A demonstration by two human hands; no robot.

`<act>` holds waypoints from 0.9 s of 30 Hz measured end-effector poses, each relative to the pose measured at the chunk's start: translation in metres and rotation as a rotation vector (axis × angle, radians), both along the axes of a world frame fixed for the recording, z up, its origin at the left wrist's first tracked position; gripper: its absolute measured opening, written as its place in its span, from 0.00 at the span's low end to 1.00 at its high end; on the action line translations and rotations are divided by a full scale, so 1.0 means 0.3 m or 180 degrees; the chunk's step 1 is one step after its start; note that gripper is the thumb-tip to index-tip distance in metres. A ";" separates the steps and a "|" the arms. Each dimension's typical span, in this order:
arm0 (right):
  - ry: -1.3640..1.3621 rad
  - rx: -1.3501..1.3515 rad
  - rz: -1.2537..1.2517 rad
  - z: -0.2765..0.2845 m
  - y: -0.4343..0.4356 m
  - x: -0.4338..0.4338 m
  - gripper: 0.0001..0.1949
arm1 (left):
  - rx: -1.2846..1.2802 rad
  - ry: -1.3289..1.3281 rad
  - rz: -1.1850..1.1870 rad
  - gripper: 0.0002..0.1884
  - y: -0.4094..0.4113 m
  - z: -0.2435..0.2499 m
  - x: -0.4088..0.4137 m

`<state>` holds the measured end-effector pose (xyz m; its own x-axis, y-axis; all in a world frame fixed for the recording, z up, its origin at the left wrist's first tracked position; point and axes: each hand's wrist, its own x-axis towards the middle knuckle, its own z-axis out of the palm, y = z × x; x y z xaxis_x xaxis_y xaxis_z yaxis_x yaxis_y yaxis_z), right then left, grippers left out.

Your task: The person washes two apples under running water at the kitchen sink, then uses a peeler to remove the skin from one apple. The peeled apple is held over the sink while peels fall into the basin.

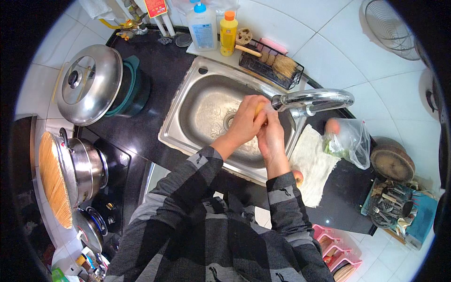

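Note:
Both hands meet under the spout of a chrome faucet point(313, 97), above the right part of a stainless steel sink point(206, 95). My left hand point(246, 118) wraps around a yellowish round fruit point(260, 108), perhaps an apple. Against its other side, my right hand point(272, 130) also grips the fruit. Most of the fruit is hidden by the fingers. Water seems to run over my right hand. Below them, the drain point(229, 120) is partly covered by my left hand. A red-yellow apple point(298, 178) lies beside my right sleeve, at the edge of a white cloth point(312, 165).
Behind the sink stand a pump bottle point(202, 31), a yellow bottle point(228, 35) and a wire basket point(296, 79) with a brush point(282, 65). A plastic bag of produce point(352, 141) sits right. Left are a lidded pot point(135, 91) and a steel pot point(88, 165) on the stove.

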<state>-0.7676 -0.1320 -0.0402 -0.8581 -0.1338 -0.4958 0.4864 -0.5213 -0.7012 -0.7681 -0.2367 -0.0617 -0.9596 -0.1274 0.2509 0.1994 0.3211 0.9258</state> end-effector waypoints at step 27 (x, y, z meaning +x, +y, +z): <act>0.1605 0.3053 0.0460 -0.023 -0.078 -0.027 0.32 | 0.2609 -0.1618 0.0626 0.24 -0.027 -0.005 -0.077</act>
